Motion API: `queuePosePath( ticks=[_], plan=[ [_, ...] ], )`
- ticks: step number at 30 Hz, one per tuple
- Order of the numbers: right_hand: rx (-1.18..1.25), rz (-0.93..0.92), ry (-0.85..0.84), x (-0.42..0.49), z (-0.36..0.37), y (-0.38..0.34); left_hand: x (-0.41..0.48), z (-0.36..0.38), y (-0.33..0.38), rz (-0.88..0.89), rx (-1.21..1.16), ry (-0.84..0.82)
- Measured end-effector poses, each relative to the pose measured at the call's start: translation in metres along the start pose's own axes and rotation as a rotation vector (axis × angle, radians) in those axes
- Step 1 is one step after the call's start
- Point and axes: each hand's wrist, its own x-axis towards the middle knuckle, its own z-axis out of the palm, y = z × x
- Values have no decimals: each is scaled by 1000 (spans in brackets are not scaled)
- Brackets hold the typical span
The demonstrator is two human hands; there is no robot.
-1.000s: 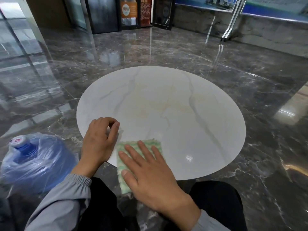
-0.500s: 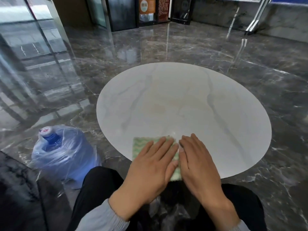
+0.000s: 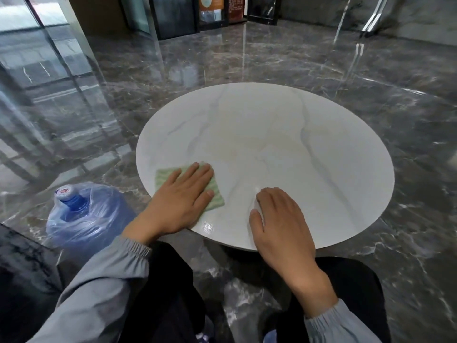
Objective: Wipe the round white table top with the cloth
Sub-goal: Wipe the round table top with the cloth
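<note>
The left hand (image 3: pixel 183 199) presses the green cloth (image 3: pixel 167 177) flat on the white surface (image 3: pixel 296 144), fingers (image 3: pixel 197 173) straight. The right hand (image 3: pixel 279 219) rests on the surface near the cloth, its fingers loosely bent and holding nothing.

Dark polished marble floor (image 3: pixel 272 60) with pale veins runs to the far wall and mirrors the daylight in long bright streaks. On the left stand tall glass panels (image 3: pixel 61 70) in thin dark frames. A blue water bottle (image 3: pixel 89 216) wrapped in clear plastic stands on the floor at the lower left. Far back are dark doors (image 3: pixel 173 16), an orange poster (image 3: pixel 210 3) and a red-brown sign (image 3: pixel 236 8) side by side. Slanted metal posts (image 3: pixel 371 18) rise at the upper right.
</note>
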Motion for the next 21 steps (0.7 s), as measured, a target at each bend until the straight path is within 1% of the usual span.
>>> queuePosePath(
  ticks=[3,5,8,12,14,16,18,21],
  plan=[
    [-19,22,10,6,1,0,-35,14,44,223,5,30],
    [-72,11,15,8,1,0,-44,18,54,270,-8,48],
    [-99,5,11,9,3,2,-28,8,34,194,-42,35],
    [-58,20,25,4,3,3,13,-11,-40,-27,-84,39],
    [-58,24,36,3,3,2,28,-22,-69,-110,-74,4],
    [-63,39,28,4,4,0,34,-25,-72,-149,-38,-31],
    [-71,53,20,6,5,-1,28,-20,-51,-115,-10,-41],
    [-74,57,19,6,6,-1,-9,0,4,94,9,-2]
  ],
)
